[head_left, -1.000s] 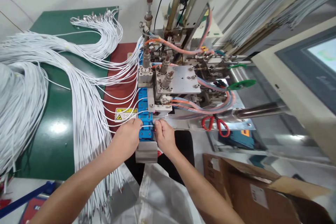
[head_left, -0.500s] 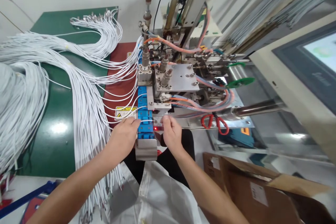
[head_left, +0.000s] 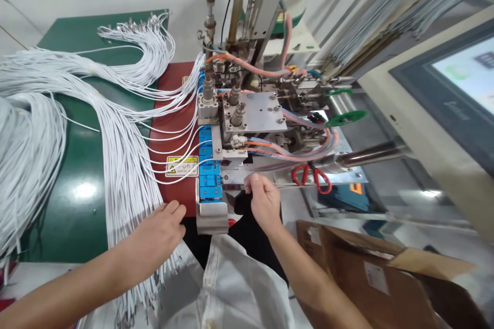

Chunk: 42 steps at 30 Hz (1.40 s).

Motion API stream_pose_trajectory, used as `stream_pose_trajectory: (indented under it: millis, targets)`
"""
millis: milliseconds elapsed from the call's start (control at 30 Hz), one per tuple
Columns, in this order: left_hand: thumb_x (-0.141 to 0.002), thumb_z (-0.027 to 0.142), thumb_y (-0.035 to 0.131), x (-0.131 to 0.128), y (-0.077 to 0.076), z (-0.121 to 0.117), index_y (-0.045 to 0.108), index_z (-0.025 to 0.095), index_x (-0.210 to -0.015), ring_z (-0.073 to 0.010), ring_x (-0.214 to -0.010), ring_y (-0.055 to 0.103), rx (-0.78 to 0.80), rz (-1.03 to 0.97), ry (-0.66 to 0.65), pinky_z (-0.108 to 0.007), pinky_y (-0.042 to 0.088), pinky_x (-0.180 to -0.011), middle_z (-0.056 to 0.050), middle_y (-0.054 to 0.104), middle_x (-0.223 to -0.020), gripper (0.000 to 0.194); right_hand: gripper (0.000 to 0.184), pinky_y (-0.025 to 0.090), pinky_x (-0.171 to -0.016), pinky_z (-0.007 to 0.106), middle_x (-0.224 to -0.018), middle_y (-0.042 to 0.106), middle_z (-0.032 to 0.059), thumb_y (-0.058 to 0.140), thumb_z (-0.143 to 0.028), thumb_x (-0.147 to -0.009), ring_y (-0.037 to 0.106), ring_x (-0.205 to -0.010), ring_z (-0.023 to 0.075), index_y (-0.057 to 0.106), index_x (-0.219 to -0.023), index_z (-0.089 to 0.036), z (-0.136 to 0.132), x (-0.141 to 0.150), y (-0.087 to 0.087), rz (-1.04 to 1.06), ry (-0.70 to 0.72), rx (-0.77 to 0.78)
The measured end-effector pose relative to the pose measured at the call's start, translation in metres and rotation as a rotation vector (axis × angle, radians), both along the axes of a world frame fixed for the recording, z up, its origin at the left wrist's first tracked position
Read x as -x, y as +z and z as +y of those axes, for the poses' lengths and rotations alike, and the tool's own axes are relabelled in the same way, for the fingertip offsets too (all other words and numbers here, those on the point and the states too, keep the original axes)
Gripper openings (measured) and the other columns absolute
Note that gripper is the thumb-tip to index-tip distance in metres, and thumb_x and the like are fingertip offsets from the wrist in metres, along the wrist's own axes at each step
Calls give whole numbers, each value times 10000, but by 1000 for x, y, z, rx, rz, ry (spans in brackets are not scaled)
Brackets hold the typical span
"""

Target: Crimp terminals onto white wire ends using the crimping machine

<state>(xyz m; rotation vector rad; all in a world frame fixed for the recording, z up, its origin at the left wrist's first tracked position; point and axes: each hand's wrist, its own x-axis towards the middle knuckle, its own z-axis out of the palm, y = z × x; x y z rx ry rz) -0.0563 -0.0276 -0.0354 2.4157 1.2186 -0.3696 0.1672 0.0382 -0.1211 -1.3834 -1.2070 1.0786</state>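
My left hand (head_left: 164,229) is closed beside the hanging bundle of white cables (head_left: 127,175), near the front of the red-brown plate. Its curled fingers hide whatever they hold, if anything. To the right of the blue clip row (head_left: 210,181), my right hand (head_left: 265,200) is closed, thumb and forefinger pressed together. No cable shows coming out of it. Several single white cables run from the bundle into the blue clips, and the clips nearest me hold none. Neither hand touches the clips.
A metal machine (head_left: 254,113) with orange and grey hoses stands behind the clips. Red-handled scissors (head_left: 312,177) lie on its right side, near a green wire spool (head_left: 346,117). A screen (head_left: 455,77) juts in at right. Below it sits a cardboard box (head_left: 370,272).
My left hand has let go of the cable at the clip and moved left toward me. My right hand has drawn slightly right. The clipped cables have shifted one step away from me.
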Motion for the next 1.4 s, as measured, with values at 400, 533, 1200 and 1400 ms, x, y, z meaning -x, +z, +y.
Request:
stream_pose_trajectory:
  millis: [400, 533, 1200, 1400]
  targets:
    - [-907, 213, 373, -33, -5, 36, 564, 188, -902, -127, -802, 570, -149, -523, 365, -245, 443, -731, -14, 609, -853, 193, 361, 431, -548, 268, -704, 581, 36, 389, -409, -874, 520, -587, 133, 634, -744, -179, -27, 6, 19, 228, 151, -118]
    - [-902, 207, 360, -43, -10, 35, 573, 197, -1021, -142, -889, 585, -152, -636, 390, -269, 466, -799, -45, 628, -951, 244, 190, 464, -543, 256, -720, 612, 30, 530, -336, -811, 556, -576, 127, 658, -788, -197, -28, 7, 29, 172, 149, -98]
    - [-851, 248, 472, -61, -18, 37, 673, 195, -819, -115, -678, 571, 105, -859, 689, -214, 453, -653, 9, 640, -700, 211, 175, 464, -615, 259, -723, 609, 23, 473, -218, -848, 573, -670, 134, 621, -758, -194, -19, 11, 38, 14, 145, -222]
    - [-808, 254, 526, -64, -24, 37, 686, 184, -790, -115, -659, 573, 54, -924, 809, -209, 458, -638, -2, 655, -707, 176, 68, 467, -615, 264, -732, 603, 29, 552, -164, -779, 571, -683, 140, 613, -759, -184, -28, 26, 35, -43, 36, -240]
